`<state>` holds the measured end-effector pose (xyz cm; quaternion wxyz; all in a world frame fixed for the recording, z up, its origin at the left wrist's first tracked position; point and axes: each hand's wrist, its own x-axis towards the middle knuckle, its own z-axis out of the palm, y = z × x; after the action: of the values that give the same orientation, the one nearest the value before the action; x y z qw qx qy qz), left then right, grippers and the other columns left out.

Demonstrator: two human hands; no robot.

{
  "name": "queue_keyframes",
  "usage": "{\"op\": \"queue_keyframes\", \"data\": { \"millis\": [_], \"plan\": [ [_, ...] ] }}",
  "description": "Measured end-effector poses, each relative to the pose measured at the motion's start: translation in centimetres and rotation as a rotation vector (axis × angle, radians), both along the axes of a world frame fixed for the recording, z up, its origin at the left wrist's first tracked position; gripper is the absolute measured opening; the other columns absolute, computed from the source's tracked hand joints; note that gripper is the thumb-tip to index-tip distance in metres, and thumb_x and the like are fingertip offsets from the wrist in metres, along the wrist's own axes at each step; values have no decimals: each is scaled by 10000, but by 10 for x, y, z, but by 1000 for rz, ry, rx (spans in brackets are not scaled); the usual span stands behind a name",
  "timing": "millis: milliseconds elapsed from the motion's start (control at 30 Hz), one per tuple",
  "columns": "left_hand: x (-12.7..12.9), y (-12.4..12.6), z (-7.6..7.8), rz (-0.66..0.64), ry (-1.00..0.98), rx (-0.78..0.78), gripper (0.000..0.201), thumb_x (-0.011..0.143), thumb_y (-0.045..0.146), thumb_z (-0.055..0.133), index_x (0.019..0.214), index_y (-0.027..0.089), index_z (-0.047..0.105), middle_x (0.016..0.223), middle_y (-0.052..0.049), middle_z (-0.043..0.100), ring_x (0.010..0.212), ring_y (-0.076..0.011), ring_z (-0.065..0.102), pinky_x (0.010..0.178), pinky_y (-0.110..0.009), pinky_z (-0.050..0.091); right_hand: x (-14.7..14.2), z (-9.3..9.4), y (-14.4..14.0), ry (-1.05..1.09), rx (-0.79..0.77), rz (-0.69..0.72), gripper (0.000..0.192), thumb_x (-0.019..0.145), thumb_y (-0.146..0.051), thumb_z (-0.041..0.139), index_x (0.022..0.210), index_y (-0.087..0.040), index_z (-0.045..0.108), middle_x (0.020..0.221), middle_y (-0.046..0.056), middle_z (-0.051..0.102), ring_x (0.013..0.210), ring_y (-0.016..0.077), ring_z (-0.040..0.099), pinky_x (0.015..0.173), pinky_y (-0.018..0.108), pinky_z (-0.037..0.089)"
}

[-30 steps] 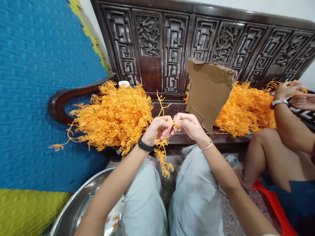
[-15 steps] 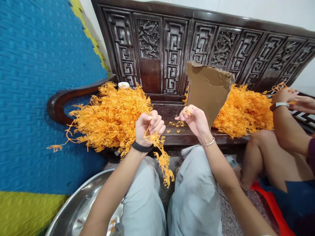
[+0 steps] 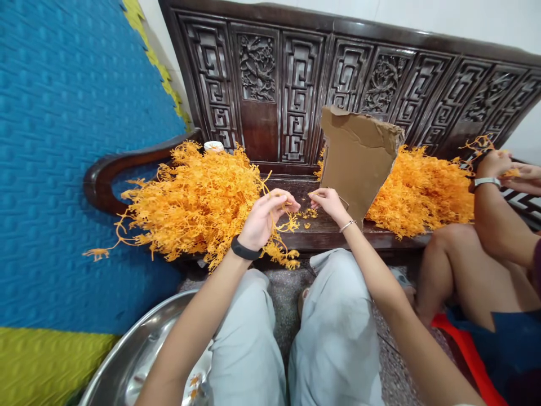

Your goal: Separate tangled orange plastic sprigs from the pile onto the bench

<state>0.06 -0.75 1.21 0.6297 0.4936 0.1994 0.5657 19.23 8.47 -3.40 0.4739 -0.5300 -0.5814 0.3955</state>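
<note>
My left hand [image 3: 264, 217] is closed around an orange plastic sprue [image 3: 279, 251], a branching strand with small animal-like figures hanging below the palm. Its thin runner sticks up above the fingers. My right hand [image 3: 329, 204] faces it a short way off, thumb and fingertips pinched together; a bit of orange shows at the tips, too small to make out. Beneath and between the hands, several loose orange figures [image 3: 307, 214] lie on the dark wooden bench seat [image 3: 291, 186]. A large heap of orange sprues [image 3: 198, 203] rises directly left of my left hand.
A cardboard sheet [image 3: 359, 158] stands upright on the bench, with another orange heap [image 3: 418, 189] to its right. A co-worker's hands [image 3: 499, 166] hold orange strands at far right. A metal basin [image 3: 139, 338] sits low at left. A white roll-like object [image 3: 213, 146] is behind the left heap.
Both hands have moved closer to the loose figures, and my left hand has turned, lifting the hanging sprue. My right hand has gone from a curled, palm-up pose to a downward pinch.
</note>
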Motion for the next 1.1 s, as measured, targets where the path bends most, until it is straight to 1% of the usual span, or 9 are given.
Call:
{"op": "queue_keyframes", "data": {
  "millis": [167, 333, 467, 600, 700, 800, 900, 1000, 1100],
  "plan": [
    [-1, 2, -3, 29, 34, 83, 119, 764, 271, 613, 770, 161, 657, 802, -12, 632, 821, -124, 597, 792, -258, 460, 3, -13, 10, -62, -72, -26, 151, 724, -122, 643, 593, -124, 568, 448, -16, 566, 399, 75, 541, 437, 178, 464],
    [-1, 4, -4, 63, 64, 63, 151, 776, 292, 609, 840, 178, 684, 895, -27, 665, 889, -135, 602, 819, -265, 457, 1, -22, 19, -113, -111, -78, 212, 697, -109, 668, 615, -159, 480, 442, -24, 573, 394, 98, 554, 443, 209, 484],
    [-3, 6, -4, 116, 91, 49, 167, 768, 311, 617, 862, 192, 688, 888, -25, 674, 849, -131, 610, 779, -257, 465, 1, -29, 27, -172, -115, -100, 203, 702, -98, 646, 640, -170, 466, 448, -37, 561, 400, 98, 552, 456, 212, 486],
    [-6, 8, -6, 216, 171, 93, 175, 765, 329, 621, 847, 193, 693, 845, -21, 672, 768, -111, 602, 742, -238, 459, 3, -38, 35, -240, -98, -118, 135, 681, -104, 652, 644, -161, 535, 449, -47, 549, 410, 88, 543, 499, 209, 485],
    [-9, 11, -9, 248, 198, 97, 180, 764, 340, 620, 843, 196, 694, 830, -16, 666, 731, -101, 594, 717, -231, 456, 3, -43, 41, -266, -80, -145, 89, 678, -106, 648, 660, -155, 576, 462, -48, 548, 404, 77, 528, 503, 201, 473],
    [-12, 13, -10, 261, 204, 82, 182, 754, 347, 628, 830, 195, 693, 829, -17, 662, 725, -106, 592, 707, -235, 459, 4, -44, 44, -254, -53, -177, 42, 706, -119, 625, 719, -151, 603, 494, -48, 556, 403, 56, 515, 494, 176, 457],
    [-13, 12, -10, 273, 201, 76, 179, 749, 345, 632, 826, 196, 693, 831, -17, 663, 721, -105, 592, 702, -233, 461, 5, -42, 45, -211, -29, -189, 76, 736, -138, 604, 810, -149, 613, 541, -42, 572, 417, 43, 516, 475, 152, 444],
    [-12, 12, -9, 279, 198, 69, 186, 740, 347, 639, 828, 193, 696, 832, -20, 667, 717, -105, 593, 697, -228, 463, 5, -37, 42, -154, -11, -170, 99, 744, -166, 608, 840, -140, 606, 573, -30, 584, 428, 42, 522, 464, 150, 445],
    [-11, 12, -10, 289, 198, 64, 209, 725, 358, 653, 835, 188, 705, 838, -29, 674, 728, -111, 595, 701, -230, 467, 1, -28, 32, -93, 17, -112, 122, 752, -230, 617, 828, -136, 599, 611, -14, 607, 461, 46, 547, 495, 155, 463]
  ]
}}
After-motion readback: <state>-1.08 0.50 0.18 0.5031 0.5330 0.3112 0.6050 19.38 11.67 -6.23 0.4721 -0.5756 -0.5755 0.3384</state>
